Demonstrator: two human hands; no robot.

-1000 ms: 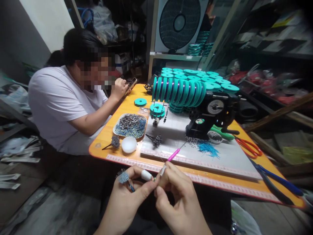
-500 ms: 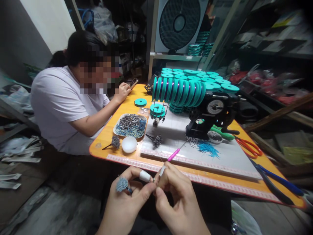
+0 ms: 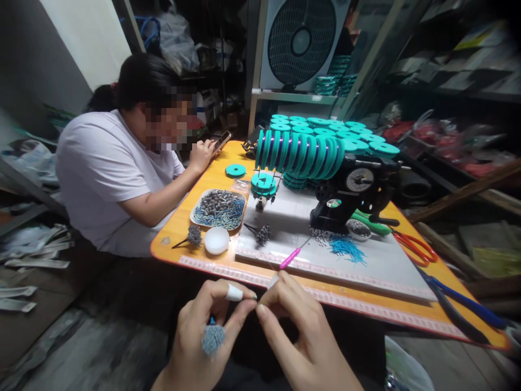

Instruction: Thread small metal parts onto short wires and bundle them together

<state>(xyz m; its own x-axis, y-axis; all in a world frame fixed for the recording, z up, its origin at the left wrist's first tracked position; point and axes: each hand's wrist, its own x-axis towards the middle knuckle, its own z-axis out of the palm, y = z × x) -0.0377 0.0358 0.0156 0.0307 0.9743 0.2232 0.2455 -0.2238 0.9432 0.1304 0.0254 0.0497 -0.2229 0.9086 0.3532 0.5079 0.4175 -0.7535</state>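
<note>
Your left hand (image 3: 203, 331) had rolled over, swinging the grey bead cluster (image 3: 213, 339) down onto its back, while both hands' fingertips (image 3: 260, 310) stayed pinched together on something too small to tell.

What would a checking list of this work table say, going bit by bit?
Surface: orange table bearing a white board.
Job's things: grey bead cluster in the left hand; both hands pinch something tiny, too small to tell.
Clutter: tray of beads, teal spools, pink tool, scissors.
Hands: left hand and right hand meet fingertip to fingertip.
Cables: nothing seen.
Surroundings: a person holding a phone; fan.
</note>
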